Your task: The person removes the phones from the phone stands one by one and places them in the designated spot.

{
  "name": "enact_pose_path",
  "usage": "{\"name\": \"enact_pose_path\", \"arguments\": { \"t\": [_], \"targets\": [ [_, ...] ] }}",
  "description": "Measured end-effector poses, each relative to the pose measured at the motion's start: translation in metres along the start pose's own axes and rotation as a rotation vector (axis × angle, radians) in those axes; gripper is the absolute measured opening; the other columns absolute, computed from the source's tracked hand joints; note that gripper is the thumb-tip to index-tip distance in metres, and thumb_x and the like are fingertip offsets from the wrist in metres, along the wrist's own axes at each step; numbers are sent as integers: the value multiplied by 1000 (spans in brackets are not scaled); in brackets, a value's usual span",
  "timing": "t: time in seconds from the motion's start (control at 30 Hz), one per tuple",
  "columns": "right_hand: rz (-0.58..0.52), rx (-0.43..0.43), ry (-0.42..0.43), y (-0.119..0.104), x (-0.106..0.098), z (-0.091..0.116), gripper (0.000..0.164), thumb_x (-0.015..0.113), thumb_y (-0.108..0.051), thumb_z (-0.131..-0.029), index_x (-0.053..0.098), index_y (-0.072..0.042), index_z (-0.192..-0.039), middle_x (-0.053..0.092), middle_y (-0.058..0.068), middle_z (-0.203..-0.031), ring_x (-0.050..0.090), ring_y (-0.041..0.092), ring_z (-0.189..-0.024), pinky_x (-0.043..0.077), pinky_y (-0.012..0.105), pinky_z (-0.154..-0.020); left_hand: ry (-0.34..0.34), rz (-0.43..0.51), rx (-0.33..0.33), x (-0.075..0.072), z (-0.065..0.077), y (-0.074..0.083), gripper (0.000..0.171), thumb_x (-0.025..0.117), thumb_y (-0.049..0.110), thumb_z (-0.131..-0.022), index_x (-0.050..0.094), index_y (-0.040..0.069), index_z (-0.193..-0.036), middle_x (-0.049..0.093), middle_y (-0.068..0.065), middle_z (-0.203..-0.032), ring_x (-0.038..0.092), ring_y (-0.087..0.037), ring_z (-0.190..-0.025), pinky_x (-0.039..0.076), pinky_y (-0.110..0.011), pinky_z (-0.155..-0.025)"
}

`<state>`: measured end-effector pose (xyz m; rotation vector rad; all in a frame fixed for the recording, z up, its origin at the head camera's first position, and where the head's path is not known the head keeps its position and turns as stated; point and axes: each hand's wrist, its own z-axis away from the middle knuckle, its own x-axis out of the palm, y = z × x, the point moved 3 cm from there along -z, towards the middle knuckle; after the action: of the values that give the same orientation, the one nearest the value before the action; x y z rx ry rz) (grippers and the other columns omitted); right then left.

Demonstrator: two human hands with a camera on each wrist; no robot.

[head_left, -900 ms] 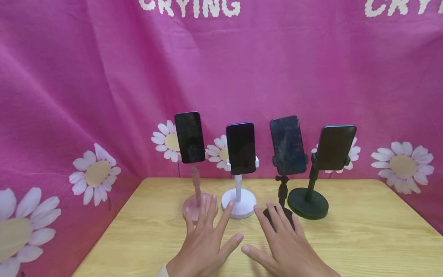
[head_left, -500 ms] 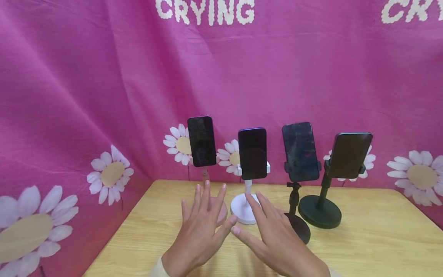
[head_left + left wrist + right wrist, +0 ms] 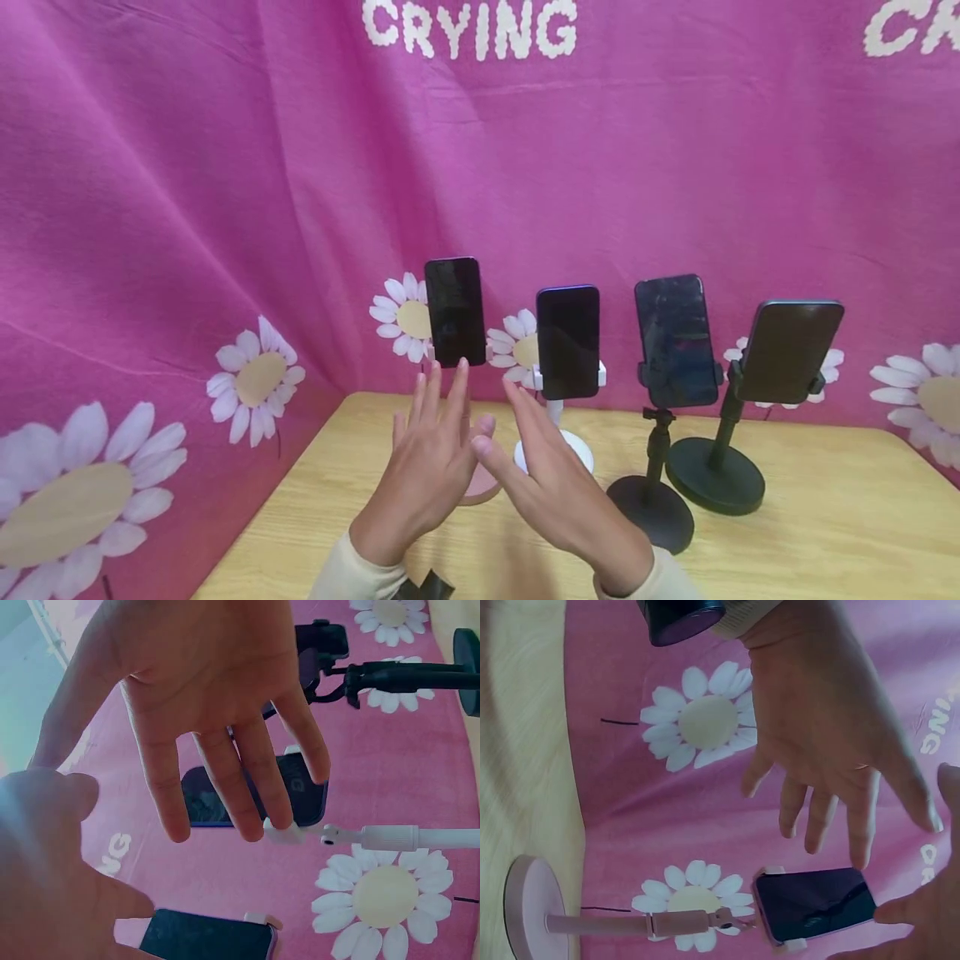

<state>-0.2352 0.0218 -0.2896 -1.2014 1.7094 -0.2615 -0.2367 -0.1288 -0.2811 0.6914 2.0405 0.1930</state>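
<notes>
My left hand (image 3: 423,471) hovers over the table with its fingers straight. In the head view its fingertips overlap the lower edge of a dark-screened phone (image 3: 456,310), clamped in a pink phone stand (image 3: 607,924). My right hand (image 3: 558,492) is held close beside it, fingers extended and thumb near the left thumb. Behind the right hand rises a white phone stand (image 3: 581,450), partly covered by it, bearing another phone (image 3: 568,342). Neither hand grips anything. The left wrist view shows the right palm (image 3: 210,682) in front of that phone.
To the right, a phone (image 3: 677,342) sits in a black stand (image 3: 651,512), and one more phone (image 3: 791,352) in a second black stand (image 3: 716,475). A pink cloth (image 3: 637,167) with daisies hangs behind the wooden table (image 3: 840,533). A black device (image 3: 681,619) is at the left wrist.
The hands have risen and drawn together; the right one has shifted left from the black stand towards the white one. The head view has turned, so the stands appear farther right and lower.
</notes>
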Motion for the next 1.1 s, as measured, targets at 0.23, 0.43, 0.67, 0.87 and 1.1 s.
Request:
{"name": "enact_pose_path", "arguments": {
  "t": [0.23,0.43,0.67,0.87,1.1],
  "targets": [
    [-127,-17,19,6,11,-19,68,44,-52,-97,13,-30,-154,18,-8,-158,16,23,-145,19,67,-107,45,274,-62,1,-14,-18,66,33,50,-101,5,26,-155,-1,-4,-161,4,-33,-146,15,-71,-106],
    [-228,-19,5,15,17,-31,65,40,-47,-100,12,-27,-155,17,-7,-159,17,18,-144,18,62,-110,67,454,-113,3,-24,-31,63,28,52,-101,1,32,-154,-3,3,-161,5,-28,-147,13,-71,-106],
    [-328,14,-4,26,26,-49,65,37,-50,-100,11,-27,-155,16,-1,-159,17,23,-145,17,64,-109,143,734,-86,7,-43,-49,59,22,47,-102,5,28,-156,4,5,-161,8,-22,-147,10,-57,-115],
    [-446,85,-11,33,33,-56,63,35,-53,-100,10,-32,-154,18,3,-159,24,27,-143,18,63,-110,112,1016,-171,15,-54,-63,61,20,55,-100,7,32,-155,10,-5,-160,12,-25,-147,14,-55,-115],
    [-670,109,-5,46,42,-70,65,30,-51,-101,5,-26,-155,9,6,-160,16,34,-145,23,63,-109,51,1132,-224,31,-60,-74,58,20,54,-99,9,37,-154,10,-6,-160,11,-29,-146,12,-68,-109]
  ]
}}
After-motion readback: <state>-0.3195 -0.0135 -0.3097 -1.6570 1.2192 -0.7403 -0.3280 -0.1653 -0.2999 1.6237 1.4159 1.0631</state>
